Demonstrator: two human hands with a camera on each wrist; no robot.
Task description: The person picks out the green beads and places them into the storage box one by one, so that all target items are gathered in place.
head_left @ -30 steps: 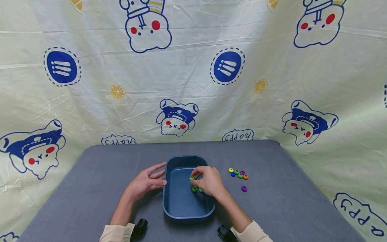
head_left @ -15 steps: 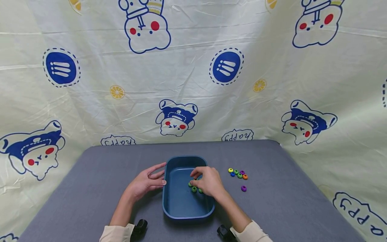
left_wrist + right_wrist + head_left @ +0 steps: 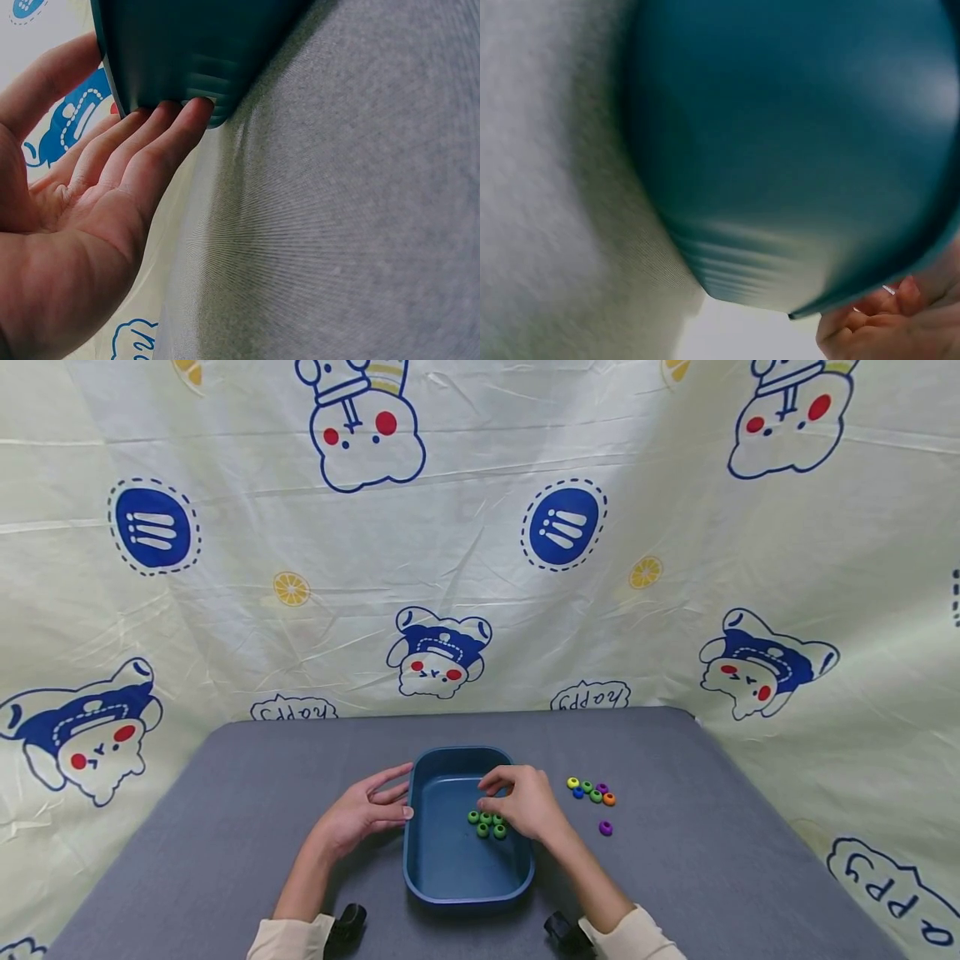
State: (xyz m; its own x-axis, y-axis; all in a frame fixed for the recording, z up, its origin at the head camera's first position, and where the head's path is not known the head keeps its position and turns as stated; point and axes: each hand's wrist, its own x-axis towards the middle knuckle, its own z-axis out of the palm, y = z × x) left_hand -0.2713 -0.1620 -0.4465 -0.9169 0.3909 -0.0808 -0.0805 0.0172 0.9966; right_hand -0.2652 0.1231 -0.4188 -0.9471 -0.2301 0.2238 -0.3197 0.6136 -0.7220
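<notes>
In the head view a blue rectangular bin (image 3: 450, 872) stands on the table. Several green beads (image 3: 482, 831) lie together on its floor, right of the middle. Just above them is my right hand (image 3: 525, 802), its thumb and forefinger apart and no bead visible between them. My left hand (image 3: 360, 814) rests straight fingers against the bin's left side. In the left wrist view those fingertips (image 3: 199, 109) touch the bin's outer wall (image 3: 165, 52). The right wrist view shows the bin's outer wall (image 3: 780, 150), with part of the right hand (image 3: 896, 322) beyond the rim; its fingertips are hidden there.
Right of the bin on the grey tabletop (image 3: 675, 877) is a cluster of loose beads: yellow (image 3: 573, 782), blue (image 3: 577, 792), orange (image 3: 609, 799), purple and green. A single purple bead (image 3: 606, 828) lies nearer. A printed curtain (image 3: 480, 568) hangs behind the table.
My right hand lowered a green bead to the left end of the group, let it go, and has risen slightly up and right. The left hand stays against the bin.
</notes>
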